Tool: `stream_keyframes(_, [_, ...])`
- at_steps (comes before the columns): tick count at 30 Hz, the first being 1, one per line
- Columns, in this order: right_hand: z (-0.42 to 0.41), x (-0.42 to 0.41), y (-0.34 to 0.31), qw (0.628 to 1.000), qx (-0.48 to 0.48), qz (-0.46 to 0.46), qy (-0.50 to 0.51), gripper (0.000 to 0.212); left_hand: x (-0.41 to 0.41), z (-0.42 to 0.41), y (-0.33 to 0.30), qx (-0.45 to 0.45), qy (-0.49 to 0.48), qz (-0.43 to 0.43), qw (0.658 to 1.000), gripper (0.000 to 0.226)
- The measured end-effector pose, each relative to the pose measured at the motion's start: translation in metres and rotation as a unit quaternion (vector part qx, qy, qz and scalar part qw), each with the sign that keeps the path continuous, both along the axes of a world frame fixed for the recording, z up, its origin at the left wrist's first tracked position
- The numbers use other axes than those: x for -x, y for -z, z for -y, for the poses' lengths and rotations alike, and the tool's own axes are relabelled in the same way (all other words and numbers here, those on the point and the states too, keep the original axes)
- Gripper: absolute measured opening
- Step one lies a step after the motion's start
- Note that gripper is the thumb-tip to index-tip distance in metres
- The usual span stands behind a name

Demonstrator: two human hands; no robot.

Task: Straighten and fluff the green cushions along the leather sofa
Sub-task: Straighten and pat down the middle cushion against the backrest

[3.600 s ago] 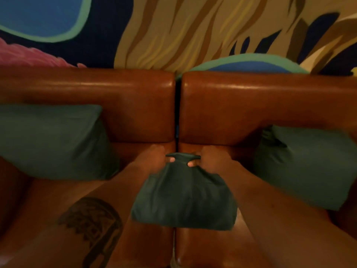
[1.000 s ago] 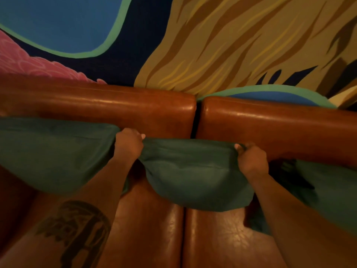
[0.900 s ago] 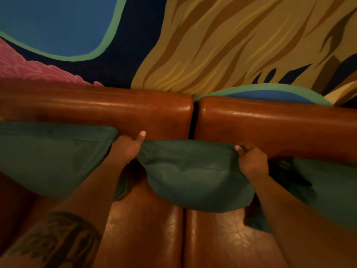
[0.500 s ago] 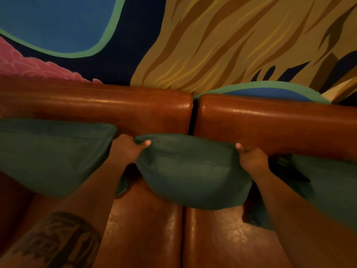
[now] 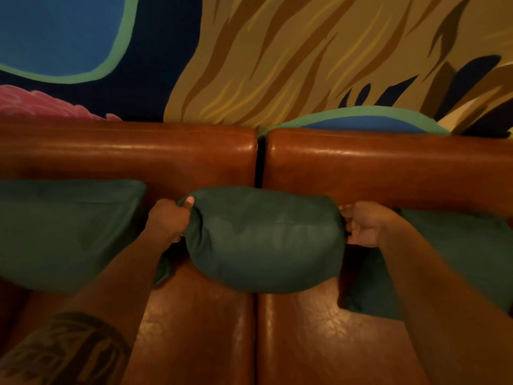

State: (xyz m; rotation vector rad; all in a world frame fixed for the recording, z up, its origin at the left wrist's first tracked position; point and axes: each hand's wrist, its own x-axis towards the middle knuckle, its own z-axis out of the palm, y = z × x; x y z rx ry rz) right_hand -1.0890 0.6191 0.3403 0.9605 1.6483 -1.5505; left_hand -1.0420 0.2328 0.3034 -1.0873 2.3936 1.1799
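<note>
Green cushions along the brown leather sofa (image 5: 194, 323), as we see them from the head camera, described from left to right. At the far left, the left cushion (image 5: 63, 234) leans against the left backrest panel (image 5: 125, 151), its lower edge on the seat and its right lower corner passing behind our left forearm, which bears a dark tattoo (image 5: 69, 348). Next, our left hand (image 5: 169, 220) grips the left end of the middle cushion (image 5: 263, 240): the fingers are curled round the gathered fabric and the thumb lies on top of the upper corner. The middle cushion sits across the gap between the two backrest panels and across the seam between the two seat pads; it is bunched inward from both ends, so its face bulges round and full, its top edge touches the backrest and its lower edge rests on the seat. Our right hand (image 5: 363, 225) grips the right end of the same cushion, fingers curled tight on the fabric, knuckles toward us. Behind and below the right forearm lies the right cushion (image 5: 455, 262), leaning against the right backrest panel (image 5: 388, 170), with its left lower corner on the seat just beside the middle cushion; we cannot tell whether the two touch. Above the backrest runs a painted wall mural (image 5: 277, 56) in blue, green, pink and ochre.
</note>
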Motion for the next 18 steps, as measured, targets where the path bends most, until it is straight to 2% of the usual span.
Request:
stream_keyframes(3, [-0.010, -0.004, 0.000, 0.998, 0.056, -0.006, 0.035, 0.031, 0.002, -0.007, 0.001, -0.024, -0.002, 0.002, 1.000, 0.048])
stream_keyframes(6, [-0.012, -0.010, -0.003, 0.996, 0.070, -0.024, 0.040, 0.034, 0.003, -0.011, -0.004, -0.031, 0.000, 0.016, 0.999, 0.046])
stream_keyframes(9, [-0.012, -0.008, -0.010, 0.998, 0.025, -0.056, 0.028, 0.031, 0.005, -0.011, -0.011, -0.045, 0.007, 0.031, 0.998, 0.043])
stream_keyframes(13, [-0.019, 0.004, -0.009, 0.992, -0.045, -0.103, 0.063, 0.037, 0.013, -0.005, -0.009, -0.030, -0.005, 0.028, 0.999, 0.046])
stream_keyframes(18, [-0.016, -0.011, 0.003, 1.000, -0.020, -0.006, -0.021, 0.016, 0.008, 0.002, 0.005, -0.036, -0.052, 0.026, 0.998, 0.050])
